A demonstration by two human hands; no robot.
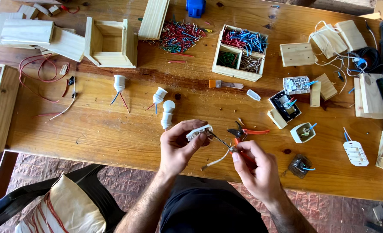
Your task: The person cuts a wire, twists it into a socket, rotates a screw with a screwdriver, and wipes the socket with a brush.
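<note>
Over the near edge of the wooden table (92,129), the left hand (179,146) pinches a small white switch module (199,132), while the right hand (255,168) is closed around a thin screwdriver (220,141) whose tip meets the module; a white wire (216,161) hangs below it. This looks like tightening a terminal; next calls for steady turning. Orange-handled pliers (247,132) lie just beyond.
</note>
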